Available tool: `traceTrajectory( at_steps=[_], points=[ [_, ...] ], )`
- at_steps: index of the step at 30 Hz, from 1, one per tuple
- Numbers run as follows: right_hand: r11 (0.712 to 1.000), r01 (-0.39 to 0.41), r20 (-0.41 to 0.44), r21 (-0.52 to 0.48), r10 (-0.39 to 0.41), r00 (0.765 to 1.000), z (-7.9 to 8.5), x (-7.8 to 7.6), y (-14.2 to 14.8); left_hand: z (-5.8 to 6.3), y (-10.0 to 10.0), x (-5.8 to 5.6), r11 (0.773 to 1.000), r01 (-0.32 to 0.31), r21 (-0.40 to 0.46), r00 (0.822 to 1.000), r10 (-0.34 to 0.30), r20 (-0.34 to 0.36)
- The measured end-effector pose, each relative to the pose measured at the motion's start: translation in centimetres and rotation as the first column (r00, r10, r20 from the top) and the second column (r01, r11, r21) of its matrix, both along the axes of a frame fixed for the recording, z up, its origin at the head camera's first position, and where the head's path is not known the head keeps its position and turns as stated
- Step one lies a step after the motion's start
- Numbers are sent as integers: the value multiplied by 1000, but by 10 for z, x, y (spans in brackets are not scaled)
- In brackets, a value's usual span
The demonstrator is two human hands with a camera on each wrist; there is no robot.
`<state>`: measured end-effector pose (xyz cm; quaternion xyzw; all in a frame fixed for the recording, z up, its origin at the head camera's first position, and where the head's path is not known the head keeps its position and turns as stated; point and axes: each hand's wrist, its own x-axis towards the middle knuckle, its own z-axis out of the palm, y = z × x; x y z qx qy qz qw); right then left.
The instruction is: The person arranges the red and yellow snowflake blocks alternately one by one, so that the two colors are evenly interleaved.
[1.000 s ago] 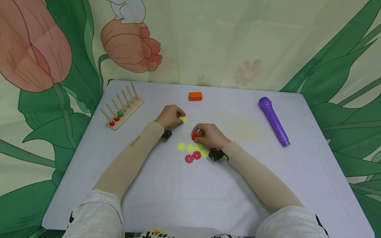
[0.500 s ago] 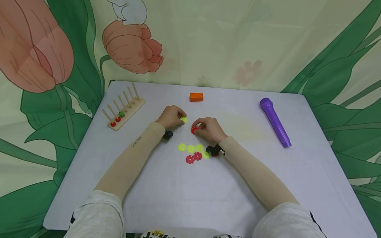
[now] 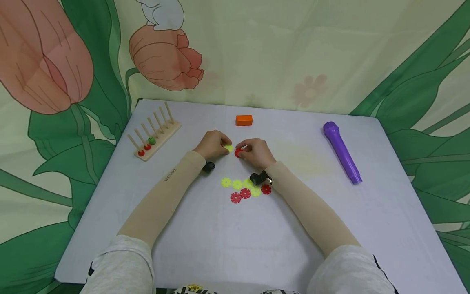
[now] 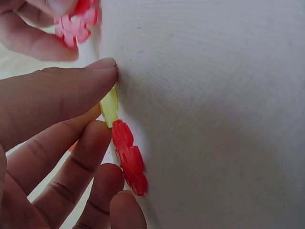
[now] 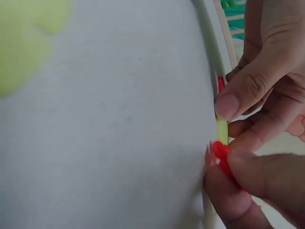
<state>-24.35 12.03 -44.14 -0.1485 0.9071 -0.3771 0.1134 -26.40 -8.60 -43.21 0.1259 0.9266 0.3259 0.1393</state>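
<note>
Head view: left hand (image 3: 213,145), grip pinching yellow disc (image 3: 229,148); left wrist view shows red disc (image 4: 128,160) touching it. Right hand (image 3: 258,153), grip pinching second red disc (image 3: 238,152), just beside yellow disc. Both hands over middle of surface (image 3: 205,245). Loose discs (image 3: 237,184), yellow and red, on near side. Orange block (image 3: 244,120) beyond hands, peg rack (image 3: 162,139) left, purple stick (image 3: 342,152) right.

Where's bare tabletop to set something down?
Free: white tabletop between the beige-sleeved forearms, near side of the loose red and yellow flower-shaped plastic pieces; also between the right hand and the purple microphone-shaped tube. Crowded: the centre, with those pieces, the left hand and the right; far left, with the pale wooden peg rack.
</note>
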Motion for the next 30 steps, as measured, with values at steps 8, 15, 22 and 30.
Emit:
traceTrajectory(
  at_steps=[8, 15, 22, 30],
  points=[
    [995, 95, -21, 29, -94, 995, 2, -6, -12, 0, 0, 0, 1000, 0, 6, 1000, 0, -8],
    [989, 121, -9, 82, -120, 993, 2, -10, -17, -1, 0, 0, 1000, 5, -10, 1000, -5, -13],
    [990, 118, -15, 77, -118, 993, 1, -11, -15, 2, 4, 1, 999, 11, -47, 1000, -12, -23],
    [990, 133, 5, -38, -133, 991, 2, -9, -5, 4, 15, 1, 996, 15, -85, 1000, -16, -14]
  ],
)
